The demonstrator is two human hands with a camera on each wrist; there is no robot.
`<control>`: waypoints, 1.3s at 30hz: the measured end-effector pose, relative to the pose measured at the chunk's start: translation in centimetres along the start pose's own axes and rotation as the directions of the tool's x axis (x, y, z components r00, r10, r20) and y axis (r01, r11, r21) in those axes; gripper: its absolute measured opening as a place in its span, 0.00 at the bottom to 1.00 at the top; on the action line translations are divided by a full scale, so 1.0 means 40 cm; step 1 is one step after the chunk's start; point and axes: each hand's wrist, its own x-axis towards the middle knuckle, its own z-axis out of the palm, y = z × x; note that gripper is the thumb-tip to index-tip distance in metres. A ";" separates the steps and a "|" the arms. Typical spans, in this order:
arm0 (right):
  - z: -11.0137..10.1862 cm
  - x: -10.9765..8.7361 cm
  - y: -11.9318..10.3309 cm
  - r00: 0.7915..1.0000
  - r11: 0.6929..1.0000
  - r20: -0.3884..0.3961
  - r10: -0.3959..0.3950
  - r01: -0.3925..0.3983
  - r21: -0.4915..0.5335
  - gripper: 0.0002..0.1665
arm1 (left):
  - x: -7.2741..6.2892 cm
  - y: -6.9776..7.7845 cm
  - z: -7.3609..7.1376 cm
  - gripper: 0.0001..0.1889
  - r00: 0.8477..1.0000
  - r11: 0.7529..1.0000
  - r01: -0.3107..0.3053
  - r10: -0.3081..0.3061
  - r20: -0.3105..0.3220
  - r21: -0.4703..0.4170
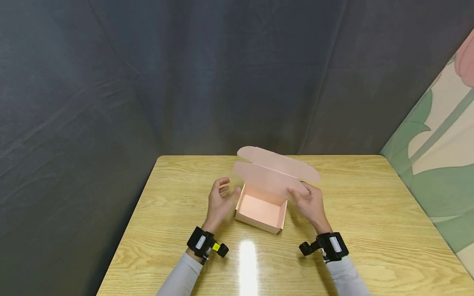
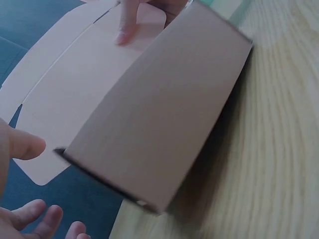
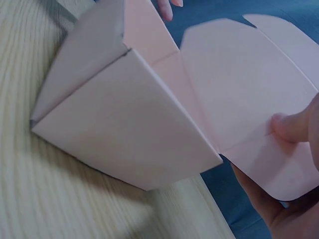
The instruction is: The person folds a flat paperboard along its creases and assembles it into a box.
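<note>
A pink cardboard box stands around the middle of the table, its lid raised at the back and the inside bare. My right hand pinches the lid's right side, thumb on the inner face and fingers behind, as the right wrist view also shows. Beside the box's left wall is my left hand, fingers loosely bent and holding nothing. In the left wrist view the left thumb is close to a box corner; whether it touches cannot be told. The front wall fills the middle of that view.
The wooden table has its far edge just behind the lid. A dark curtain hangs behind it and along the left. On the right is a floral cloth. Both wrists wear black camera mounts.
</note>
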 end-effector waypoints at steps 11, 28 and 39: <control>-0.008 0.017 0.002 0.988 0.994 0.131 -0.077 0.086 -0.066 0.05 | 0.014 0.005 -0.001 0.35 0.995 0.992 -0.096 0.097 -0.004 0.086; -0.013 0.027 -0.013 0.977 0.987 0.198 -0.083 0.107 -0.118 0.13 | 0.017 0.002 0.015 0.19 0.934 0.945 -0.293 0.316 -0.169 0.147; -0.033 0.001 0.001 0.965 0.949 -0.030 -0.260 0.249 -0.195 0.11 | 0.023 -0.009 0.009 0.17 0.897 0.918 -0.363 0.390 -0.207 0.160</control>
